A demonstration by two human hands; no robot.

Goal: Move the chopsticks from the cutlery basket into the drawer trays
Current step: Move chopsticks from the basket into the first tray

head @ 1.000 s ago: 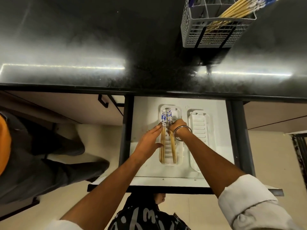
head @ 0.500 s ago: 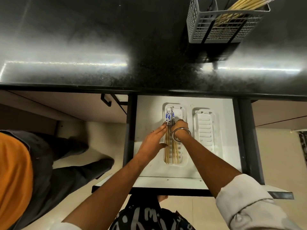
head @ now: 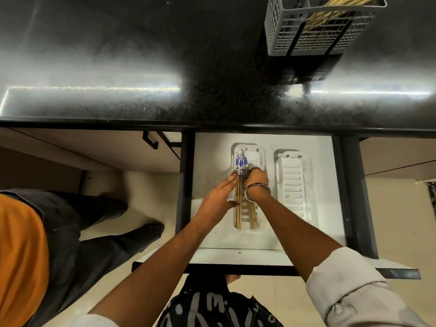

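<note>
Several wooden chopsticks with blue-and-white tops (head: 241, 162) lie lengthwise in the left white tray (head: 259, 154) of the open drawer (head: 212, 159). My left hand (head: 218, 199) is flat with fingers straight, pressing against the left side of the chopsticks. My right hand (head: 257, 179), with a metal bangle at the wrist, is curled over them just below their patterned tops. The right white tray (head: 295, 185) holds nothing. On the counter at the top right stands the grey cutlery basket (head: 280, 31), with more wooden chopsticks (head: 335, 5) leaning in it.
The black stone counter (head: 141, 67) spans the top of the view, its edge just above the drawer. Another person in an orange top and dark trousers (head: 77, 232) stands on the floor at the left. A black cabinet handle (head: 151, 141) sits left of the drawer.
The patterned tops, apart a second ago, are now bunched together toward the tray's left. Both hands have stayed on the chopsticks, and the view has tilted so the basket sits higher.
</note>
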